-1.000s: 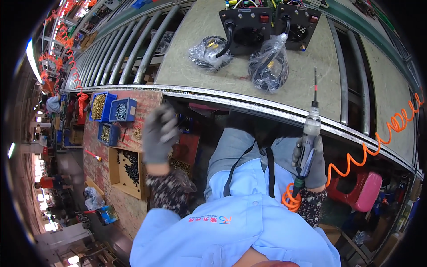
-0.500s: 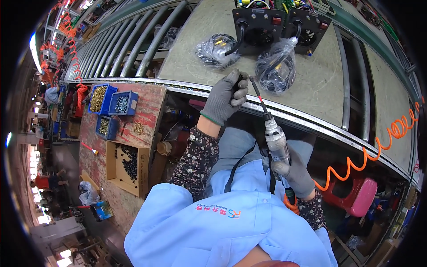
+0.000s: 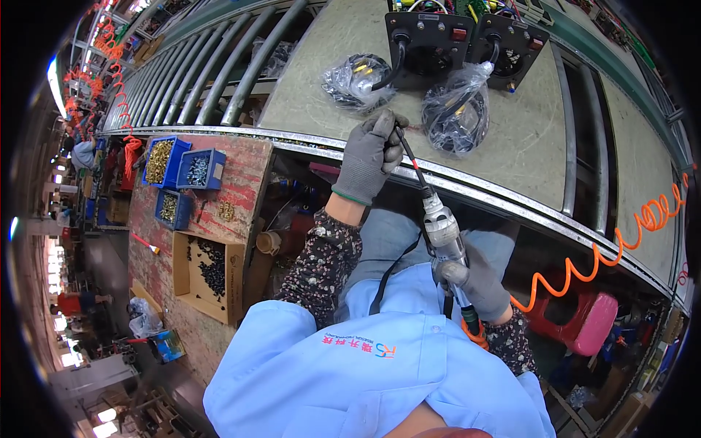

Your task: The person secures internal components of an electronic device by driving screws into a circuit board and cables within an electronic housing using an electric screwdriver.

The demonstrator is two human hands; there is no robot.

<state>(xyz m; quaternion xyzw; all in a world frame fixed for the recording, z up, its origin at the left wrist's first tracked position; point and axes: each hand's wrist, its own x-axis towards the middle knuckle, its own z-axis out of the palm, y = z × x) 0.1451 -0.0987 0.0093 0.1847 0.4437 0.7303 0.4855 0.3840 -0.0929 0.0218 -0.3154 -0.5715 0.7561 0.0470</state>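
Observation:
My right hand [image 3: 478, 285], in a grey glove, is wrapped round a silver air screwdriver [image 3: 442, 228]. Its long bit, dark with a red band, slants up toward my other hand. My left hand [image 3: 367, 157], gloved too, is closed near the edge of the work table. The bit's tip is at its fingertips, beside a small dark piece too small to name. Just beyond lie two coiled black cables in clear plastic bags, a left one [image 3: 356, 86] and a right one [image 3: 456, 120]. They join two black panels with fans, a left panel [image 3: 427, 47] and a right panel [image 3: 509, 55].
An orange coiled air hose [image 3: 562, 281] runs right from the screwdriver. On a worn red side table [image 3: 241, 157] at left stand blue bins of screws, one brass-filled bin [image 3: 175, 164] among them, and a cardboard box [image 3: 232, 285] of black parts. Metal rollers [image 3: 197, 80] stretch behind.
The screwdriver has moved up and left, bringing its bit tip to my left fingertips. My left hand has shifted and turned slightly, staying closed. The panels sit slightly lower and farther right in view.

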